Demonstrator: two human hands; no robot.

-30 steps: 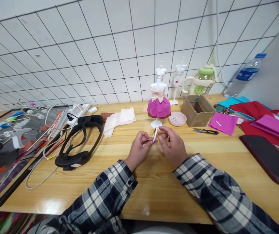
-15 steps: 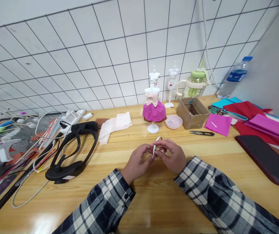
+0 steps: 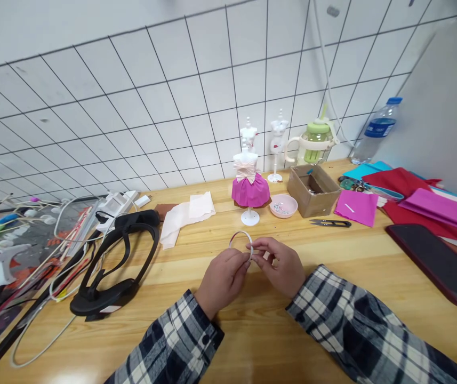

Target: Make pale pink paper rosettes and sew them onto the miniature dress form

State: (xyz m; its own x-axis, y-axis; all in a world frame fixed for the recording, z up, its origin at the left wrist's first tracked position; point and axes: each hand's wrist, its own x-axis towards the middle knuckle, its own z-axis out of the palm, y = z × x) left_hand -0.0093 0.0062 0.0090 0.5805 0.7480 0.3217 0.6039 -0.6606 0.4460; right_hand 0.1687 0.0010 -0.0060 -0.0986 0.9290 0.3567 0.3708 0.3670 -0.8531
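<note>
Above the wooden table, my left hand (image 3: 226, 277) and my right hand (image 3: 279, 263) meet at a thin white ring (image 3: 244, 233), which looks like a narrow roll of tape. Both hands pinch it at its near right side, fingertips close together. My fingers hide its lower part. Just beyond stands a small white dress form (image 3: 246, 160) wearing a pink bow top and a magenta skirt (image 3: 250, 191). A pink dish (image 3: 283, 206) of small shiny beads sits to its right.
Black thread snips (image 3: 330, 223), a cardboard box (image 3: 314, 191) and a magenta cloth square (image 3: 357, 207) lie to the right, with a phone (image 3: 436, 264) nearer. At left are a black head strap (image 3: 112, 298), pale pink cloth (image 3: 188, 214) and a glue gun (image 3: 2, 264) among cables.
The white ring has turned from nearly edge-on to showing its round opening. My left hand has rolled over, its back now facing up. The view has shifted slightly.
</note>
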